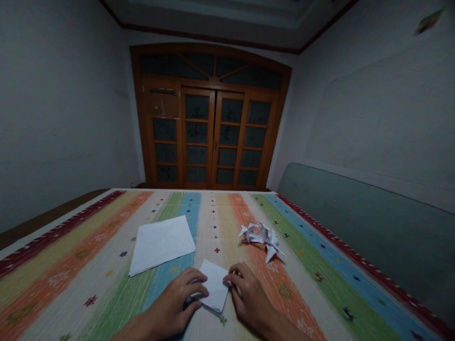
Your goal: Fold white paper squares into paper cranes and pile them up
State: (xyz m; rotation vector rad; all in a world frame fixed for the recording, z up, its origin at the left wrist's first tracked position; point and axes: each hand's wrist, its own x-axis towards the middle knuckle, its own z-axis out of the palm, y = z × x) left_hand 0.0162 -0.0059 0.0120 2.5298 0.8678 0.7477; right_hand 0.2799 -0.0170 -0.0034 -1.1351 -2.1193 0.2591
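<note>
A small folded sheet of white paper (214,286) lies near the front of the table, its layers showing at the lower edge. My left hand (177,299) grips its left side, fingers bent over the top and thumb at the lower left edge. On the opposite side, my right hand (248,294) pinches the right corner, with the other fingers curled. Beyond my left hand rests a larger stack of white paper squares (162,244). Several folded paper figures (262,238) with pointed ends sit in a cluster beyond my right hand.
A striped, patterned tablecloth (106,246) covers the table. Along the right side stands a grey-green panel (359,222) against the wall. Wooden doors with glass panes (215,137) are at the far end of the room.
</note>
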